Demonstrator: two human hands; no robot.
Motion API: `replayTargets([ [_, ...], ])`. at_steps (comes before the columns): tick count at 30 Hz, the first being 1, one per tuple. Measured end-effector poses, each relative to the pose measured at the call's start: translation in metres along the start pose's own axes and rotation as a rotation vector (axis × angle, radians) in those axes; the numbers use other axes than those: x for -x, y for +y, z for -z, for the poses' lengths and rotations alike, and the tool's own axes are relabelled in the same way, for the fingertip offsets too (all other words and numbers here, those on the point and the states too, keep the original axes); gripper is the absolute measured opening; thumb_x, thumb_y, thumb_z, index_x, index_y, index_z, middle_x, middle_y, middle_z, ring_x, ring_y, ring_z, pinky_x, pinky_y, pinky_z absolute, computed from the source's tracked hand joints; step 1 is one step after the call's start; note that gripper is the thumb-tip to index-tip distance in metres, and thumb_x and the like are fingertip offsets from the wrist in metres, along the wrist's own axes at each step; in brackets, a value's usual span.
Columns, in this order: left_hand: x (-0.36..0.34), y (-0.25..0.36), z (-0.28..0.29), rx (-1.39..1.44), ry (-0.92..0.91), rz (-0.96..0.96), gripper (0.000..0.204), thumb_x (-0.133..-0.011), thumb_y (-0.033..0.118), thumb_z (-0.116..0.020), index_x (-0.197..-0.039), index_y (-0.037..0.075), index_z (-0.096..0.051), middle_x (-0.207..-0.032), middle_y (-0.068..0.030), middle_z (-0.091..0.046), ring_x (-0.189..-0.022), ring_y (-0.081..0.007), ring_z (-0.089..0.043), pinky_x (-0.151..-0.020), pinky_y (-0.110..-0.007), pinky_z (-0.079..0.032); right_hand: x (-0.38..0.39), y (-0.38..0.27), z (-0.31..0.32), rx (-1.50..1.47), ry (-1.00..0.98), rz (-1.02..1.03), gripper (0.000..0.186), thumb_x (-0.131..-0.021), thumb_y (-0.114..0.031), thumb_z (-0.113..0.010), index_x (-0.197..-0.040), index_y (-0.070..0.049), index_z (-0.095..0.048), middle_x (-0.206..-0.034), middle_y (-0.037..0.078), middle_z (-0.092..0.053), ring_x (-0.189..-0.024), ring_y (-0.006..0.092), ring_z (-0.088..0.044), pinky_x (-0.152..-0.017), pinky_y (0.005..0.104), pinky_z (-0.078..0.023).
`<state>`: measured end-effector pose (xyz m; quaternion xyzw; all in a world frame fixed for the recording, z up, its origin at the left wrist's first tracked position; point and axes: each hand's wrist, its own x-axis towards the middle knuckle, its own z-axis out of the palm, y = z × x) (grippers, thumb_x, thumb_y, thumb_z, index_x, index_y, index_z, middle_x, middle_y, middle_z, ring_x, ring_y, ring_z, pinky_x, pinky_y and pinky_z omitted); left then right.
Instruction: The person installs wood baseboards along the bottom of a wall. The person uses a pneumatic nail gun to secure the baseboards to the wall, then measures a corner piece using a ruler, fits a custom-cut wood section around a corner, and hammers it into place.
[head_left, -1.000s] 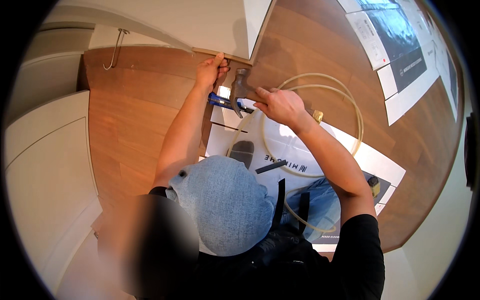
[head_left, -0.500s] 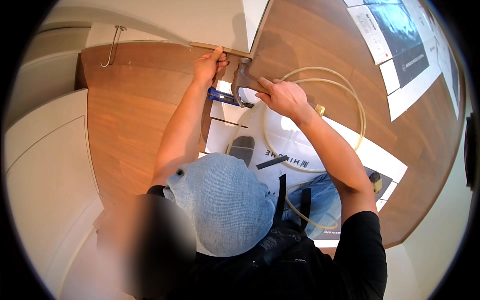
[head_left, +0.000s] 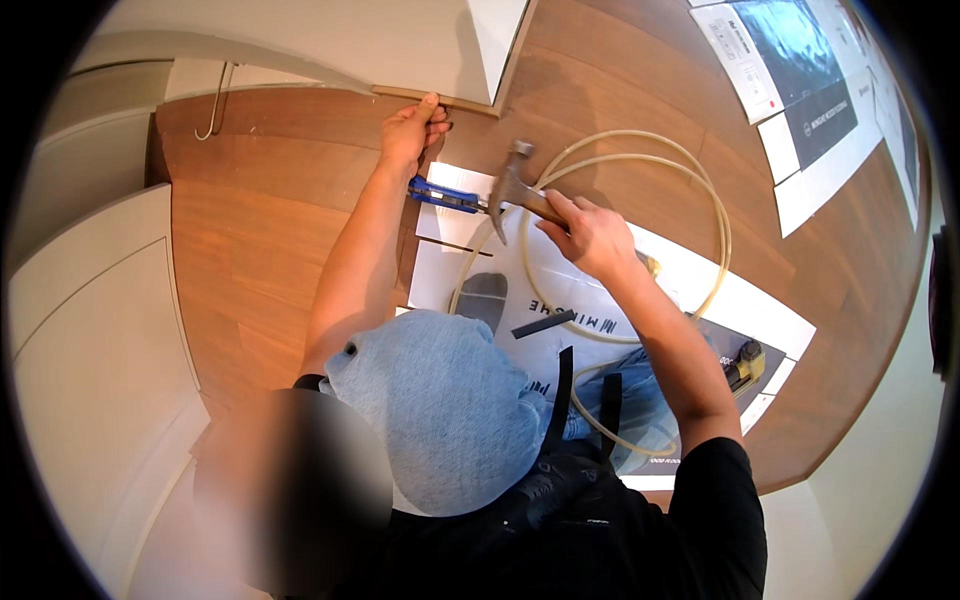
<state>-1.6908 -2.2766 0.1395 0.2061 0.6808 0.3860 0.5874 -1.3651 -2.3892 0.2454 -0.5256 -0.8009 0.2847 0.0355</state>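
Observation:
My right hand [head_left: 597, 238] is wrapped round the handle of a claw hammer [head_left: 507, 190]. The hammer is raised over the floor, its head apart from the wall. At the foot of the white wall, my left hand [head_left: 405, 135] has its fingers closed at a thin wooden strip [head_left: 455, 102] that runs along the wall's bottom edge. Just how the fingertips grip the strip is partly hidden. Below the left hand, close to the wrist, lies a blue-handled tool [head_left: 445, 195], perhaps a cutter or pliers; its exact kind is unclear.
A looped clear hose [head_left: 722, 220] lies across the white board [head_left: 440, 270] and the wooden floor [head_left: 260, 220]. A yellowish tool [head_left: 745, 368] stands by my right elbow. Dark strips [head_left: 543, 324] lie near my knees. A metal hook [head_left: 212, 110] sits at the far left, flattened cardboard [head_left: 815, 130] at the far right.
The hammer in my right hand has drawn back from the wall's edge, toward me and to the right. My left hand has stayed at the strip.

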Motion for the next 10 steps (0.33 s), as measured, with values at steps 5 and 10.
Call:
replayTargets([
  [5, 0.004, 0.002, 0.000, 0.000, 0.021, 0.002, 0.041, -0.097, 0.044, -0.080, -0.102, 0.003, -0.074, -0.097, -0.0058, -0.078, -0.082, -0.0150, -0.076, -0.070, -0.025, -0.054, 0.062, 0.035, -0.015, 0.044, 0.094, -0.176, 0.048, -0.097, -0.047, -0.072, -0.136, -0.020, -0.067, -0.088, 0.012, -0.072, -0.075, 0.0370, -0.072, -0.064, 0.0464, -0.058],
  [10, -0.001, 0.001, 0.006, -0.011, 0.019, 0.005, 0.044, -0.097, 0.045, -0.080, -0.105, 0.002, -0.073, -0.097, -0.0062, -0.078, -0.084, -0.0162, -0.077, -0.069, -0.025, -0.054, 0.097, 0.075, -0.028, 0.105, 0.013, -0.125, 0.053, -0.098, -0.049, -0.070, -0.143, -0.021, -0.064, -0.088, 0.011, -0.072, -0.074, 0.0332, -0.073, -0.064, 0.0448, -0.059],
])
